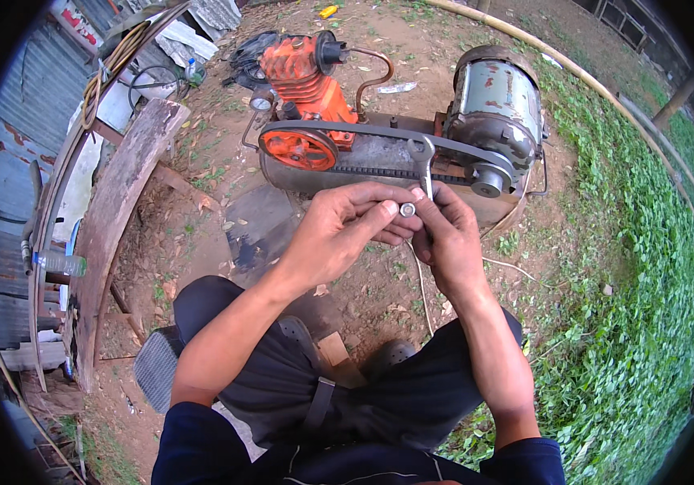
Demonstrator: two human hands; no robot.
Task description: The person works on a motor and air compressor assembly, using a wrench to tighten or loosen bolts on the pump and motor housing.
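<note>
In front of me both hands meet at chest height. My right hand [454, 238] is closed around a combination wrench [425, 171], whose open-ended jaw points up and away from me. My left hand [332, 234] is closed, with thumb and fingers pinching a small shiny metal nut [407, 210] that has a round hole. The nut sits right beside the right hand's fingers, which may also touch it. Beyond the hands stands an air compressor with an orange pump [306, 85], an orange pulley wheel [298, 149] and a dark drive belt [379, 132].
A grey-green electric motor [494, 97] sits on the compressor's right. Left of me is a weathered plank [124, 210] with a plastic bottle [62, 263] near it. A pale cord [424, 295] lies on the dirt. Green plants [630, 307] cover the right side.
</note>
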